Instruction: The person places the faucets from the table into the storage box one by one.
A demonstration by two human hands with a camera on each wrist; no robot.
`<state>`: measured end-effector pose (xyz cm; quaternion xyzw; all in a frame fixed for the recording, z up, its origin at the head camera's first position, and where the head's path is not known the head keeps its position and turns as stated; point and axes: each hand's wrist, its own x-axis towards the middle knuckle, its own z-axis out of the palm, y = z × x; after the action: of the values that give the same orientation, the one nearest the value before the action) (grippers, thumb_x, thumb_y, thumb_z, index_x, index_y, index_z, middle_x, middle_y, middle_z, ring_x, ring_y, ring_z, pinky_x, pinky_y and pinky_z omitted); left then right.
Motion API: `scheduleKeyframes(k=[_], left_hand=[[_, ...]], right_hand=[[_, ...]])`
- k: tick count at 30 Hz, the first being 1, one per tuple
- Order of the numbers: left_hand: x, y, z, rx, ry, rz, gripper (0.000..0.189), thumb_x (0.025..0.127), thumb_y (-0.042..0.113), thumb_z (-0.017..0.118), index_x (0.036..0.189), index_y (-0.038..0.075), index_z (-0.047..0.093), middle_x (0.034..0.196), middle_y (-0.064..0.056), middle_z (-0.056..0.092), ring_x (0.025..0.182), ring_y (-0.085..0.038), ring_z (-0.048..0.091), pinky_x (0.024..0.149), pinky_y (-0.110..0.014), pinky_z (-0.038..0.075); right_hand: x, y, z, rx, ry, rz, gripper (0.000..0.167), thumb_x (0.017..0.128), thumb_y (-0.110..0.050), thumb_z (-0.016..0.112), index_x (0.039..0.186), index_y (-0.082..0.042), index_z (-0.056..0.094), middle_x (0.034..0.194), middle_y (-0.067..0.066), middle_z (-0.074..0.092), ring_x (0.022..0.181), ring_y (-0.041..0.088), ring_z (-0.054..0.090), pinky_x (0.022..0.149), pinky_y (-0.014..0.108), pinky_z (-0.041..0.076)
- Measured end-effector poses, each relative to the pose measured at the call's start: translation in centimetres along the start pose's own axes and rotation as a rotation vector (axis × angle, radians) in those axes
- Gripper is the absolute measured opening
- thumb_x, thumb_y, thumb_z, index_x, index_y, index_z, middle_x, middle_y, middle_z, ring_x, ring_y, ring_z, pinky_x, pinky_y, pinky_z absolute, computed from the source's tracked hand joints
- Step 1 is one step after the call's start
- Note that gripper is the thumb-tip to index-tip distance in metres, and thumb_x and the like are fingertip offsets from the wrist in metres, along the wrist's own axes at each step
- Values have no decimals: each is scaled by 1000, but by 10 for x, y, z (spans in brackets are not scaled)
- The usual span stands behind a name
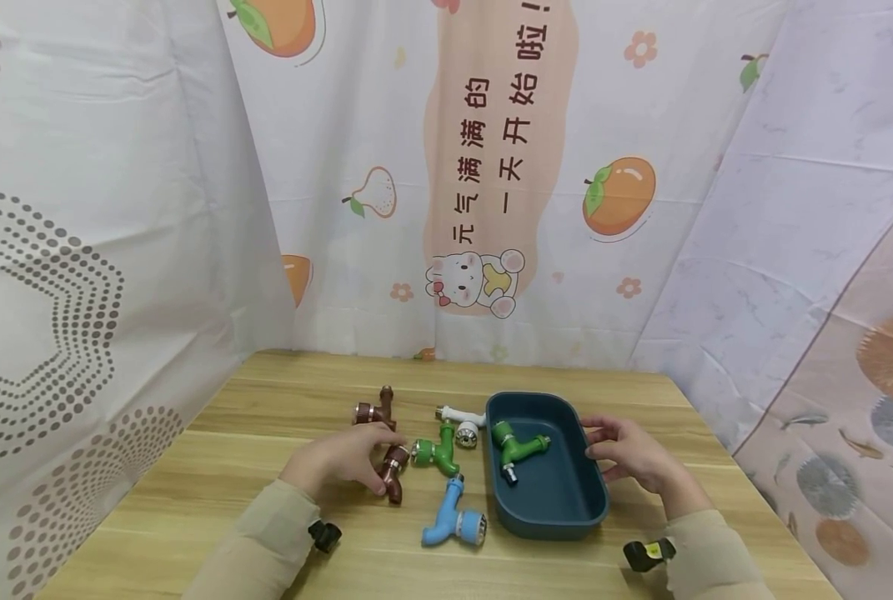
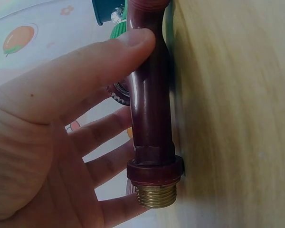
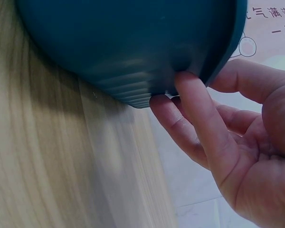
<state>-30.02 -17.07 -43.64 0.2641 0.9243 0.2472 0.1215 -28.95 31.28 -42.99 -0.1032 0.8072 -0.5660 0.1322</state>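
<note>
In the head view, my left hand (image 1: 347,457) is around a brown faucet (image 1: 393,485) on the table. The left wrist view shows the thumb of that hand (image 2: 52,85) across the glossy faucet body (image 2: 152,109), with the other fingers behind it, partly hidden. A brass thread points toward the camera. My right hand (image 1: 629,454) rests its extended fingertips against the outer right wall of a dark blue bin (image 1: 589,492). Up close, those fingers (image 3: 204,118) touch the bin's side (image 3: 133,52). Inside the bin lies a green faucet (image 1: 519,450).
Between left hand and bin lie another green faucet (image 1: 438,452), a blue faucet (image 1: 454,521) and a white faucet (image 1: 464,423). A second brown faucet (image 1: 381,408) lies behind the left hand. Another white faucet (image 1: 802,420) is right of the bin. Printed curtains (image 1: 371,275) surround the wooden table (image 1: 281,392).
</note>
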Motion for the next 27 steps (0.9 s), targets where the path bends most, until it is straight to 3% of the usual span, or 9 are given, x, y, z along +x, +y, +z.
scheduleKeyframes(k=[12,19,27], left_hand=[[0,1,0,2,-25,-21,87,65,8,95,144,19,59,144,-14,54,125,-35,54,100,-55,47],[0,-1,-1,23,-31,-12,86,66,8,94,144,21,60,146,-16,52,127,-34,52,101,-55,46],[1,-3,-1,0,-47,-3,86,67,6,94,145,21,60,144,-16,53,99,-22,56,89,-47,50]], right_hand=[[0,0,-1,6,1,2,66,93,-2,66,150,10,35,126,29,57,98,29,64,69,49,60],[0,0,-1,2,1,4,66,93,-2,65,151,10,35,127,29,56,99,29,63,69,49,60],[2,2,-2,-3,4,13,66,93,-3,65,151,9,36,126,27,57,98,28,63,69,48,60]])
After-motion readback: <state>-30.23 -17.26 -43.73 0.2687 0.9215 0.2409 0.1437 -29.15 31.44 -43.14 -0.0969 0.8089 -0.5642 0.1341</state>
